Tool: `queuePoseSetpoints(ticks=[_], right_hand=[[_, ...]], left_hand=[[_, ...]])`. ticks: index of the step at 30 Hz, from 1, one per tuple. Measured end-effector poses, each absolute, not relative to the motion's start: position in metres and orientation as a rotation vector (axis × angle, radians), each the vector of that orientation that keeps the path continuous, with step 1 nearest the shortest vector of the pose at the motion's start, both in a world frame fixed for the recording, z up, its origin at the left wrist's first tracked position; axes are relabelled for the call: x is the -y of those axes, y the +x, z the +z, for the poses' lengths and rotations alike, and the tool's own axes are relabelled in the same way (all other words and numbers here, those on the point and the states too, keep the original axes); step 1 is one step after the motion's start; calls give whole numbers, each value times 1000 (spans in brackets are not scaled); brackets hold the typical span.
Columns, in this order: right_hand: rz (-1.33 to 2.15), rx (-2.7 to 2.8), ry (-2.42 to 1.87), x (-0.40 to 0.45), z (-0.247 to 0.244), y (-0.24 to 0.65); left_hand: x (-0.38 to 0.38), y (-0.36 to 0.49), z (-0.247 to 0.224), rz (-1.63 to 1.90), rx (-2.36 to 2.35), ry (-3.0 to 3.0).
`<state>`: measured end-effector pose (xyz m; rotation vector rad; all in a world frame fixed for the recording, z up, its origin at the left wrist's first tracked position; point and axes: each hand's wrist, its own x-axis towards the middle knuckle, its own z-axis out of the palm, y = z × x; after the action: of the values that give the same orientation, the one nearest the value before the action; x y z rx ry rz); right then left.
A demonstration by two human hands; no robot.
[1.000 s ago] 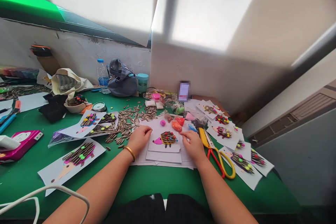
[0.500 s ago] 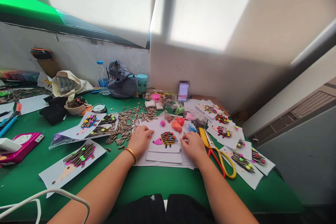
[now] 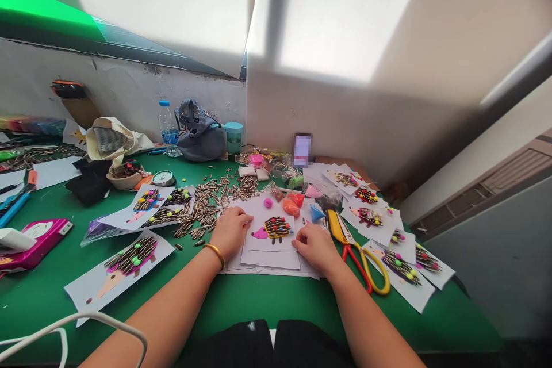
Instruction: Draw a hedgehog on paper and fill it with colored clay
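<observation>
A hedgehog picture (image 3: pixel 271 245) on white paper lies before me, with a pink clay head, sunflower-seed spines, small coloured balls and dark feet. My left hand (image 3: pixel 230 233) rests at its left edge, fingers curled and fingertips on the paper's upper left corner. At the lower right edge, my right hand (image 3: pixel 318 246) pinches the paper between thumb and fingers. More white sheets (image 3: pixel 269 260) lie under the picture. Just beyond it sit a pink clay ball (image 3: pixel 268 202), orange-red clay (image 3: pixel 292 204) and blue clay (image 3: pixel 317 214).
Yellow-and-red scissors (image 3: pixel 360 253) lie right of my right hand, near several finished hedgehog pictures (image 3: pixel 405 269). Loose sunflower seeds (image 3: pixel 207 201) spread to the left. Behind stand a phone (image 3: pixel 302 150), a teal cup (image 3: pixel 234 138), a grey-blue bag (image 3: pixel 200 141) and a water bottle (image 3: pixel 168 135).
My right hand has shifted slightly left and down along the picture's right edge, and its fingers have closed in on the paper. The left hand stays nearly still.
</observation>
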<state>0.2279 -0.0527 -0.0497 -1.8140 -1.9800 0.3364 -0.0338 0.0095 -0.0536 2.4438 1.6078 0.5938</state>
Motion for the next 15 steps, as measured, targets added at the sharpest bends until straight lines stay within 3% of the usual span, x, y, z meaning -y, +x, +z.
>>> queuePoseSetpoints(ticks=[10,15], right_hand=[[401,1923,-1690,50,-51,230],[658,1706,-1654,51,-55,228]], left_hand=[[-8,-34,-51,615,-1612,2404],[-8,-34,-50,612,-1613,2392]])
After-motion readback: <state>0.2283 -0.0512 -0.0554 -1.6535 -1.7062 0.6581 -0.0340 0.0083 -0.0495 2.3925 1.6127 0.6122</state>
